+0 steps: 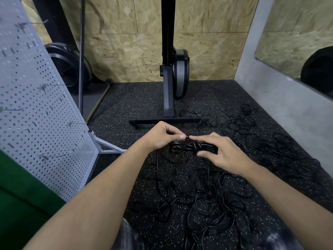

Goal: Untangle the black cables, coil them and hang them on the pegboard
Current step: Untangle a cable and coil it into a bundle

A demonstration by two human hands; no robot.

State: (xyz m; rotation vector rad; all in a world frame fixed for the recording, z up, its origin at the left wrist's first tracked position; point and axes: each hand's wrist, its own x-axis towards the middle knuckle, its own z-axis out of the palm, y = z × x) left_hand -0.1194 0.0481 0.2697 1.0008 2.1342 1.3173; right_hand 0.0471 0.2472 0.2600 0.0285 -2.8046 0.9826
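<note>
A small coil of black cable is held in front of me, above the floor, with a wrap around its middle. My left hand pinches the cable at the coil's top left. The coil's right end sits in the grip of my right hand, thumb underneath. One strand hangs from the coil down to the floor. A tangle of loose black cables lies on the speckled floor below and to the right. The grey pegboard stands at the left with thin wire hooks sticking out.
A black exercise machine stand with a floor bar is straight ahead by the chipboard wall. A fan sits behind the pegboard. A grey concrete wall with a mirror runs along the right. Something green is at the lower left.
</note>
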